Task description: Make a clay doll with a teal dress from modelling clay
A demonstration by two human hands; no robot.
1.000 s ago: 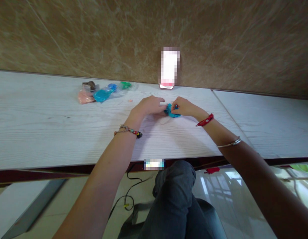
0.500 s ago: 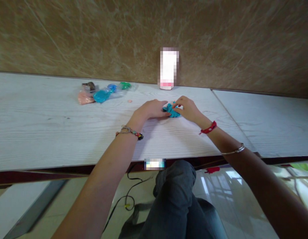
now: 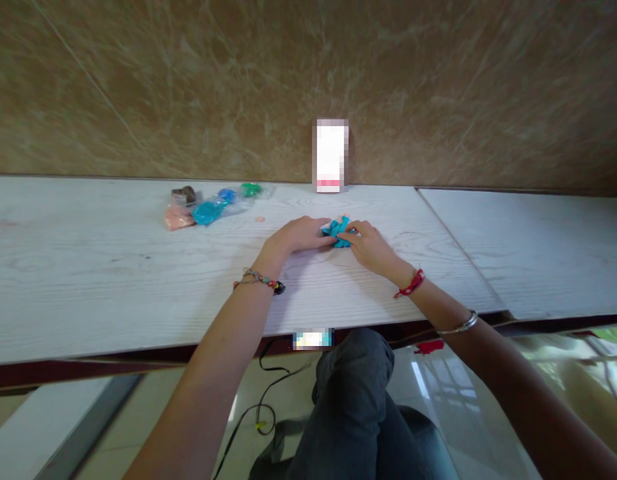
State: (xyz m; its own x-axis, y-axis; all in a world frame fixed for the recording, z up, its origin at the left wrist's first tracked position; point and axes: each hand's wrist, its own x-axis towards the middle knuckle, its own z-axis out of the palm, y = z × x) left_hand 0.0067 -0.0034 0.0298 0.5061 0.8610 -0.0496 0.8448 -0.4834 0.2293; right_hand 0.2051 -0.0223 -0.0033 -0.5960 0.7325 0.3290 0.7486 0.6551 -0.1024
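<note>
A small turquoise modelling-clay figure (image 3: 342, 228), built up of overlapping strips, stands on the white tabletop with bits of pale pink at its top. My left hand (image 3: 302, 233) grips its left side, thumb at the near edge and fingers on the far side. From the right, my right hand (image 3: 372, 248) has its thumb and curled fingers closed on the turquoise clay. Part of the figure is hidden behind the fingers. Left of my hands lies a small flat pink clay piece (image 3: 260, 219).
Plastic bags of pink clay (image 3: 178, 218), turquoise clay (image 3: 207, 213), blue clay (image 3: 226, 195) and green clay (image 3: 250, 190) lie at the back left, beside a brown lump (image 3: 184, 194). A blurred-out phone-shaped object (image 3: 330, 157) leans on the wall. Another blurred object (image 3: 312, 339) is at the table's front edge.
The camera view has shifted, so the table sits lower in the picture. My right hand has moved a little nearer and left on the clay figure; my left hand keeps its hold.
</note>
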